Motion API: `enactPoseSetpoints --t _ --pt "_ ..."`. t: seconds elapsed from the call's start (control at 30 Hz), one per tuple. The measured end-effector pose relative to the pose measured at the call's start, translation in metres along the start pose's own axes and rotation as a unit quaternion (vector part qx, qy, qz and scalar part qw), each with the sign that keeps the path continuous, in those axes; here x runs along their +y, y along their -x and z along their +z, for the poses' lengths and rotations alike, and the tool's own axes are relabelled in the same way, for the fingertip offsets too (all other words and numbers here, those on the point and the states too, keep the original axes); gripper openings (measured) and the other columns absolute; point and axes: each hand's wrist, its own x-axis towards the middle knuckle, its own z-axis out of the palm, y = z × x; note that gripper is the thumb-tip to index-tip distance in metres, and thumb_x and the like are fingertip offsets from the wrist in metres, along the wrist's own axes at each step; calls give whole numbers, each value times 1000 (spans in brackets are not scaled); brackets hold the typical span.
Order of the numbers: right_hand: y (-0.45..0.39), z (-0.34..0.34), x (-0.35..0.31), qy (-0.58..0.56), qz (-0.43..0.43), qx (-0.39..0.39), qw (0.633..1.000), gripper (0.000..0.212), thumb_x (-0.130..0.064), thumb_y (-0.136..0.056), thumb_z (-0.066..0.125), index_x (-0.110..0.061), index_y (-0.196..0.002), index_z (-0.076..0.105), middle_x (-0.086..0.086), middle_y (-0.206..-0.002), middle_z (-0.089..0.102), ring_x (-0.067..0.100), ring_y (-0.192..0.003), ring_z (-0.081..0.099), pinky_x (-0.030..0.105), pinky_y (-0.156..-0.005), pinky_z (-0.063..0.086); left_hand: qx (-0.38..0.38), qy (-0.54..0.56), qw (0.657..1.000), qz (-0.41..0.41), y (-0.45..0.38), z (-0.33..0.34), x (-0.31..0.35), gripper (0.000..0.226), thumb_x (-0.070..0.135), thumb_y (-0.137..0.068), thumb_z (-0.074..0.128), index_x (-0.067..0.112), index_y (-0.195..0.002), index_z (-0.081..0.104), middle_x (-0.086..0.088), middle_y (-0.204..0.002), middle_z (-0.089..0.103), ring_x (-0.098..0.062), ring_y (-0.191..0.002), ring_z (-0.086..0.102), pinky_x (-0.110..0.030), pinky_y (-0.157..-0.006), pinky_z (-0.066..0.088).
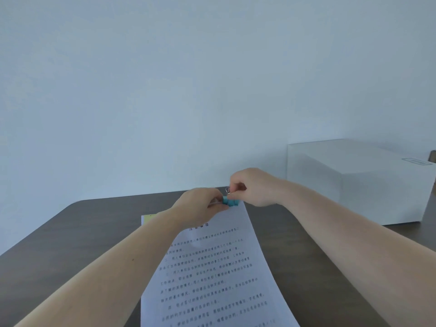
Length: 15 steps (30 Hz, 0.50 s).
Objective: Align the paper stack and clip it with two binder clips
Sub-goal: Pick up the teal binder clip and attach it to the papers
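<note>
Paper stack (pixel 212 274): was laid on the dark counter (pixel 70 232), printed side up, its far edge held between both hands.
Binder clips (pixel 230 202): blue bodies were seen at the stack's far edge; how many could not be told.
Left hand (pixel 200 204): its grip was pressed onto the stack's far edge, fingers touching the clips.
Right hand (pixel 254 187): its grip was pinched on a silver wire handle (pixel 227 190) raised above the clips.
Obstruction: the far edge was largely hidden by both hands.
Surroundings: a white box (pixel 354 182) was stood at the right, well apart; a yellow item (pixel 148 218) was partly covered by the left forearm.
</note>
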Motion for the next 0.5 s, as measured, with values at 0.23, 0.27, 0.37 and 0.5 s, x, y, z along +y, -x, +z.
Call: enactPoseSetpoints --t 0.23,0.27,0.37,0.5 --pt "-2 5 -2 -60 -15 12 998 20 -26 -86 68 -16 -102 62 1 -107 68 18 -99 63 34 -91 52 10 18 1000 15 2 2 -8 28 37 -96 48 20 -110 65 7 -55 40 -9 -49 41 -24 -54 39" --pt "-2 5 -3 -80 -9 8 997 33 -27 -84 71 -17 -113 60 0 -109 68 16 -101 63 33 -93 51 10 24 1000 14 2 2 -9 28 37 -96 47 18 -108 65 6 -55 39 -9 -49 41 -25 -54 39" --pt "-5 5 -5 -59 9 -12 998 52 -38 -80 73 -17 -124 57 1 -114 67 16 -105 62 33 -96 49 8 22 1000 4 3 -1 -9 30 38 -96 47 14 -103 65 7 -54 40 -9 -46 43 -24 -51 40" --pt "-8 9 -3 -60 9 0 998 39 -44 -81 70 -15 -107 65 0 -102 65 17 -98 62 32 -90 51 -9 43 999 5 4 -6 -8 25 40 -95 49 19 -90 62 7 -55 42 -15 -47 48 -26 -52 45"
